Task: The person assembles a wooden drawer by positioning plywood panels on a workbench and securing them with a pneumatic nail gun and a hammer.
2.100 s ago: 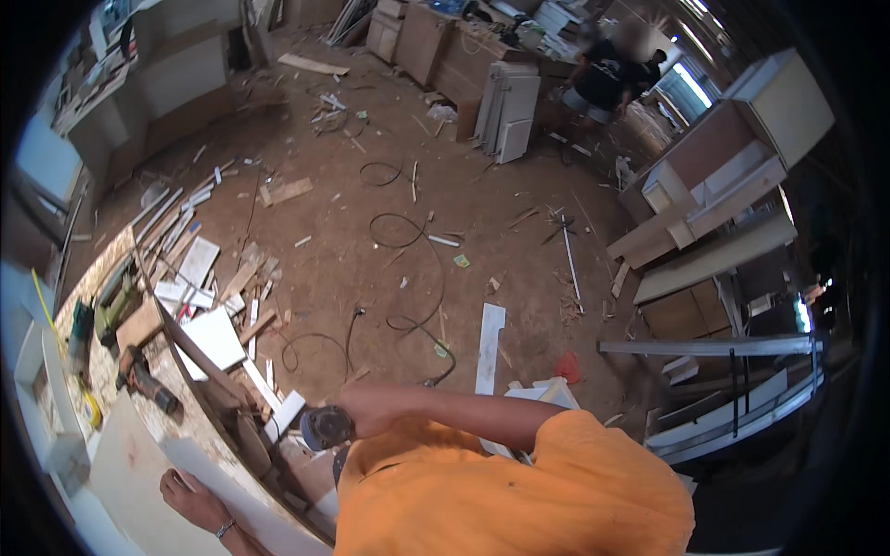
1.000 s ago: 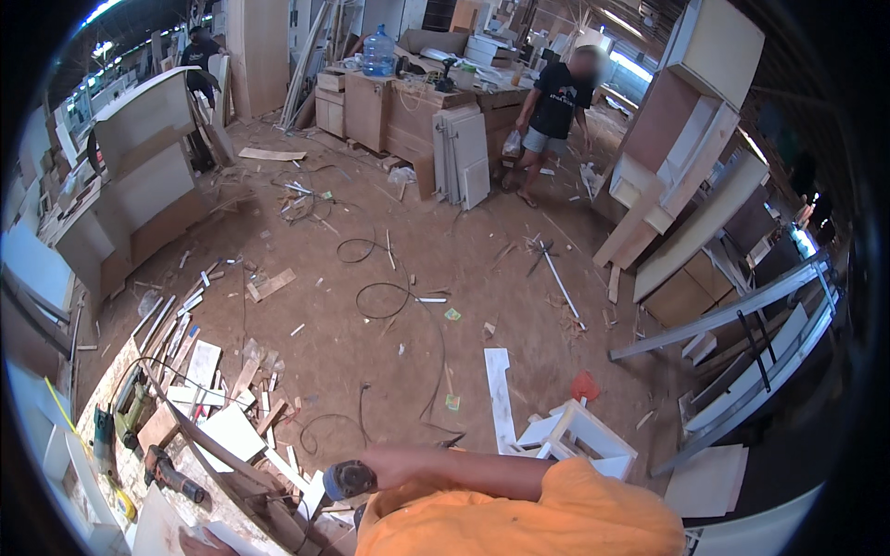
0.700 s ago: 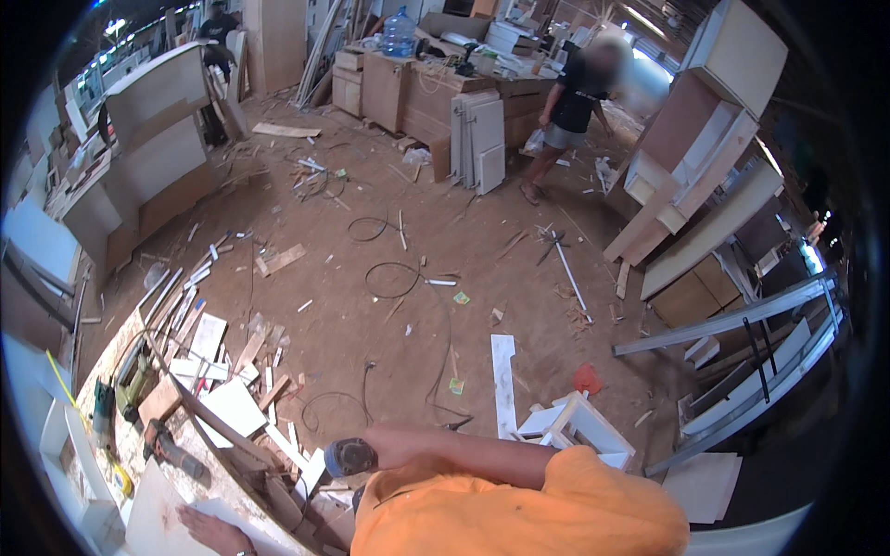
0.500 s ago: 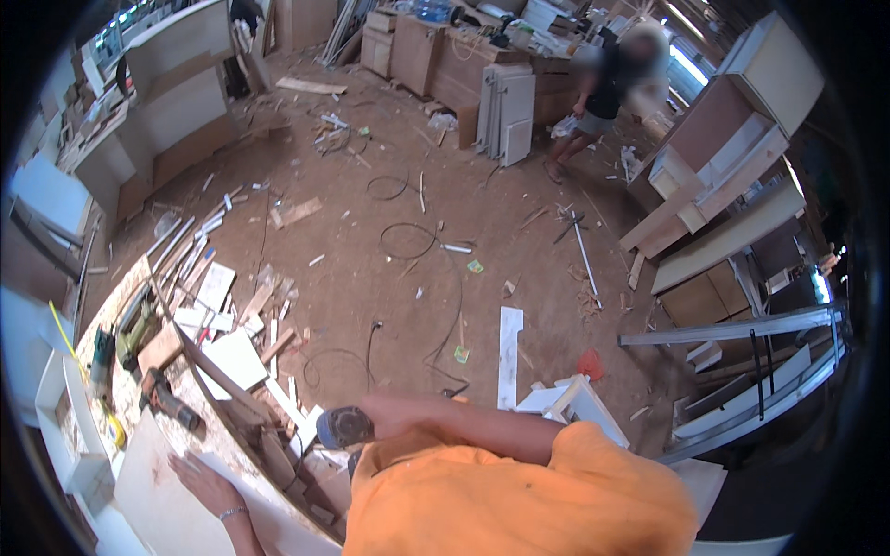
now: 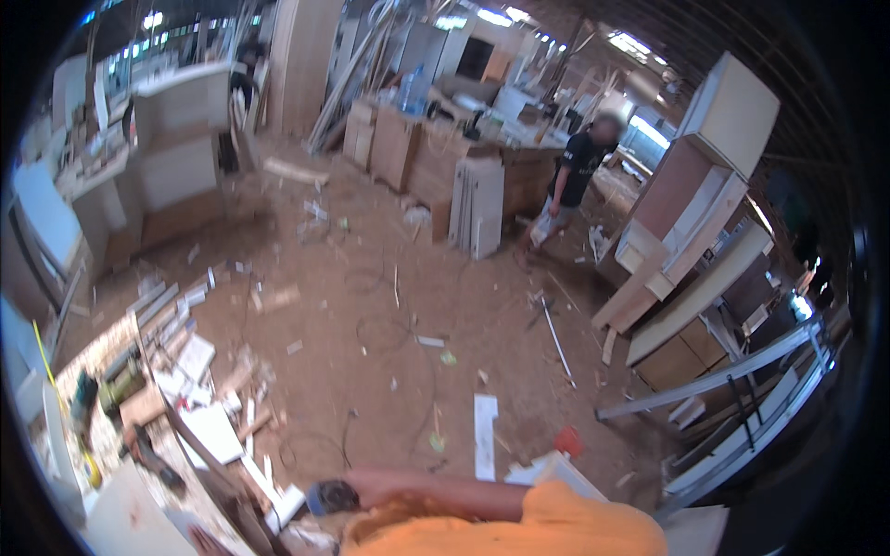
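Observation:
My left hand [image 5: 206, 541] shows only in part at the lower edge, its fingers lying flat on a pale board [image 5: 125, 510]. Bare of sleeve, my right forearm crosses in front of the orange shirt, and my right hand [image 5: 363, 488] is closed around a power tool. Of this power tool [image 5: 330, 498], a dark rounded end shows; the rest is hidden, and its kind I cannot make out. Just beyond my left hand, a cordless drill [image 5: 153, 459] lies on the bench, with a green power tool [image 5: 120, 387] farther off.
Offcuts [image 5: 209, 431] are heaped beside the bench. A cable [image 5: 431, 371] and wood scraps litter the brown floor. A person [image 5: 575, 171] in dark clothes stands by a far counter [image 5: 422, 157]. Cabinet parts [image 5: 686, 204] lean at right, above a metal frame [image 5: 714, 366].
The view has tilted up, so the bench and both hands sit lower in it. My left hand is now mostly cut off by the lower edge. My right hand still holds the power tool.

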`<state>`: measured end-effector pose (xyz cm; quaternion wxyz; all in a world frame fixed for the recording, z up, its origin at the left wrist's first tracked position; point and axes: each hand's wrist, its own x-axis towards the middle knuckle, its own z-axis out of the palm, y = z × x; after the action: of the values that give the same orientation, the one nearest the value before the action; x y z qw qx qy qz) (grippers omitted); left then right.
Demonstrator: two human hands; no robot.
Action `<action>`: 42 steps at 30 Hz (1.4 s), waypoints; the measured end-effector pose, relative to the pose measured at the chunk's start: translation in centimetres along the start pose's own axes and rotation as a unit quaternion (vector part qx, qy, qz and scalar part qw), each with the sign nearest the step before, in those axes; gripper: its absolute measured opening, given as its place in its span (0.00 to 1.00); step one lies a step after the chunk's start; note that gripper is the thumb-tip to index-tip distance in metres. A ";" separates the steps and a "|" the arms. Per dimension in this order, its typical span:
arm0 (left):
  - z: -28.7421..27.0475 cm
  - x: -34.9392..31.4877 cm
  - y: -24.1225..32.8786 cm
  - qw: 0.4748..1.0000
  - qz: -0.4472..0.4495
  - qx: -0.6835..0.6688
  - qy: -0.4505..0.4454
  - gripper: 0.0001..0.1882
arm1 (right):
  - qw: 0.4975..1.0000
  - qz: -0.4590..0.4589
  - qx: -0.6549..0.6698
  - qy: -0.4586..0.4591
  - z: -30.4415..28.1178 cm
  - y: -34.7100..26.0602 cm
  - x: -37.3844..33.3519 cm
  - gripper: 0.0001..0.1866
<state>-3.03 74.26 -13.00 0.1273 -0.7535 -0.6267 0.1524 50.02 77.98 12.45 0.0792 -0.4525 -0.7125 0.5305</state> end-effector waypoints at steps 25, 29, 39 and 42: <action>-32.0 -22.3 11.2 0.884 -0.172 -0.244 -0.360 0.69 | 0.998 0.027 -0.025 -0.045 3.4 2.2 1.1 0.21; -27.9 -26.6 14.0 0.957 -0.145 -0.111 -0.226 0.59 | 0.998 -0.042 -0.032 -0.031 -0.1 -1.3 0.4 0.20; -35.2 -19.1 13.6 0.920 -0.309 -0.225 -0.084 0.14 | 1.000 -0.008 -0.001 -0.030 -5.8 10.6 -3.7 0.20; -34.3 -17.5 12.7 0.932 -0.302 -0.191 -0.067 0.12 | 1.000 0.025 0.008 0.001 -7.1 14.1 -6.1 0.19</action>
<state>18.91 54.72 14.96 -0.0216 -0.5271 -0.8489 0.0340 65.67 78.83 6.07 0.0703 -0.4695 -0.6967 0.5378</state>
